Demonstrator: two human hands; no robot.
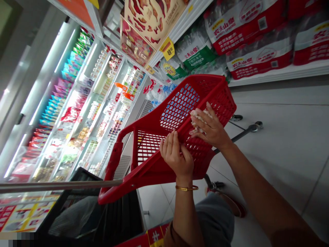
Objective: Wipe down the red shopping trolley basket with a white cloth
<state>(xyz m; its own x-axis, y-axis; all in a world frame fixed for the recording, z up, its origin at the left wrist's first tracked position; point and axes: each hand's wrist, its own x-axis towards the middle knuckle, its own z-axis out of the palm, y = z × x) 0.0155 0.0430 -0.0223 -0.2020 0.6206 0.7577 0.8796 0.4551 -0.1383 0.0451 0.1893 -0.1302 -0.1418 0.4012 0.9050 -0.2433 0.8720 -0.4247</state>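
A red plastic shopping cart point(151, 173) with lattice sides stands tilted across the view, right in front of me. Over its near side rim, my right hand point(214, 128) has its fingers spread around a whitish, pinkish-brown lumpy item point(197, 127); its exact kind is unclear. My left hand point(177, 156), with a gold bracelet point(187, 188) on the wrist, is close beside it above the same rim. Its fingers are pressed together and half curled, and whatever may lie in them is hidden. The cart's handle point(113, 161) is to the left of both hands.
Shrink-wrapped water bottle packs point(259, 61) fill the shelf at upper right, near boxed goods point(151, 20) and a yellow price tag point(167, 49). A lit refrigerated display point(84, 113) lines the left. A black crate point(120, 212) is at lower left, on the tiled floor point(280, 137) side.
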